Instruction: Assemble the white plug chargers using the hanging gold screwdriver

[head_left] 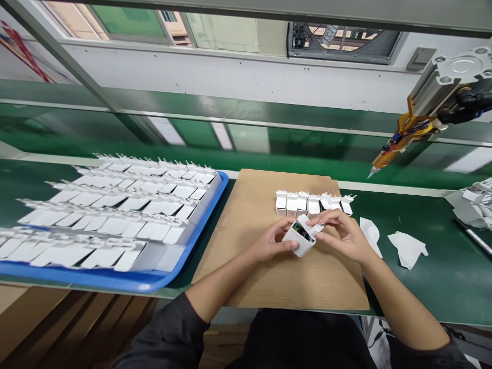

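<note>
Charger (306,248) — between the fingers (283,224) (tilted)

- The left hand (274,241) has some fingers hidden behind the white housing (304,249).
- Dark and green parts inside the housing are too small to identify.
- The right hand's (342,237) fingers cover part of the lid (315,229).
- The left edge cuts off the blue tray (151,285).
- The right edge crops the metal cylinder (434,84) and the white pieces (472,205).
- The pen's (476,238) lettering is unreadable.
</note>
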Demonstrator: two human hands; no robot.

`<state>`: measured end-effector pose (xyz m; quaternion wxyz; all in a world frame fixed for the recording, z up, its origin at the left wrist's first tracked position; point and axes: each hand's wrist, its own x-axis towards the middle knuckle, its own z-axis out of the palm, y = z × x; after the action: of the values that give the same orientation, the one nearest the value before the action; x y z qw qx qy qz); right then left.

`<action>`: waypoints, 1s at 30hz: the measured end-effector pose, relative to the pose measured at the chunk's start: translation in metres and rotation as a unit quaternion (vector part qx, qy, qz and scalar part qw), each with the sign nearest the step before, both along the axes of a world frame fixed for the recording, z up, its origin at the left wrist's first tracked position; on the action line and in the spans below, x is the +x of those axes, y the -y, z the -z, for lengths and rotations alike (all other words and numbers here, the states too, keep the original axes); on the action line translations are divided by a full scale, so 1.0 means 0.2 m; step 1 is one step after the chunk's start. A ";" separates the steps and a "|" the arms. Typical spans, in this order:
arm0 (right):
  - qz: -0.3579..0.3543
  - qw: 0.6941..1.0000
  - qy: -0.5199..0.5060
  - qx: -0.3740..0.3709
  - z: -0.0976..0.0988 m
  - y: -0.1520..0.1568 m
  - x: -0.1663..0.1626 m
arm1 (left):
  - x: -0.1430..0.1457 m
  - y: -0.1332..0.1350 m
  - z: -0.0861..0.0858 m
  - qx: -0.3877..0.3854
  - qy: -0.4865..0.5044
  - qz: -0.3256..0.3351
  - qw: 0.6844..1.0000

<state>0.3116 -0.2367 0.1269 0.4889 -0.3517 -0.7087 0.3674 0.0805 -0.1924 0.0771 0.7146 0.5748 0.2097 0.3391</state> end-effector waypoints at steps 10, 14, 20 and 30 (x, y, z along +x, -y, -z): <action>0.003 0.999 0.015 0.033 0.02 0.01 -0.02 | 0.00 0.04 0.01 -0.170 0.040 0.029 0.984; 0.021 0.998 0.029 0.058 0.01 0.02 -0.04 | 0.00 0.03 0.01 -0.178 0.051 0.035 0.982; 0.030 0.999 -0.029 0.015 0.01 0.03 -0.08 | -0.01 0.03 0.01 -0.177 0.041 0.034 0.983; 0.038 0.997 -0.058 -0.025 0.00 0.05 -0.10 | 0.00 0.04 -0.02 -0.245 0.094 0.085 0.961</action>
<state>0.2920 -0.2459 0.1266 0.5338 -0.3686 -0.6558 0.3860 0.0809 -0.2013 0.0807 0.8760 0.3638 0.1685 0.2682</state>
